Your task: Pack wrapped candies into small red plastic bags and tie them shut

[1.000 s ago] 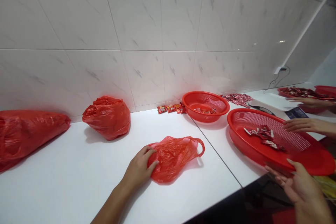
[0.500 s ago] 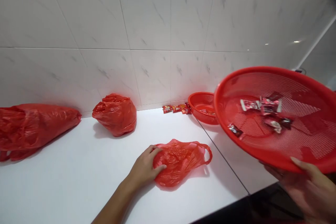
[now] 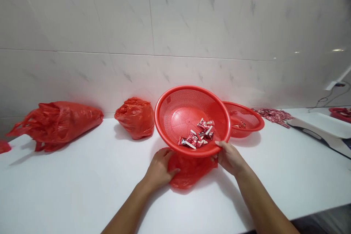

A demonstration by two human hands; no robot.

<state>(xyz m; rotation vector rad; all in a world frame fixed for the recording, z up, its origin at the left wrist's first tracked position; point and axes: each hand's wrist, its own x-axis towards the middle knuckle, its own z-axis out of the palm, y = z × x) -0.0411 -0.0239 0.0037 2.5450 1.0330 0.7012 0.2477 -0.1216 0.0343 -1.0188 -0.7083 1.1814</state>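
Note:
In my right hand [image 3: 230,156] is the rim of a red plastic mesh basket [image 3: 189,117], tilted toward me above the table. Several small wrapped candies [image 3: 201,133] in red, pink and white wrappers have gathered at its lower right side. My left hand [image 3: 161,168] holds the left edge of a red plastic bag [image 3: 189,175] lying on the table, its thumb on top. The basket hangs over the bag and hides its far part. Part of my right hand's fingers is hidden under the basket.
Behind, a second red basket [image 3: 244,120] holds a few packets. Bunched red plastic bags [image 3: 137,119] and a longer bundle of red bags [image 3: 65,124] lie left along the tiled wall. A pile of red packets [image 3: 272,117] and a white tray [image 3: 326,124] lie right.
My right hand has brought the basket left, from the right side to over the plastic bag. The candies have slid together. My left hand stays at the bag; the view has turned right.

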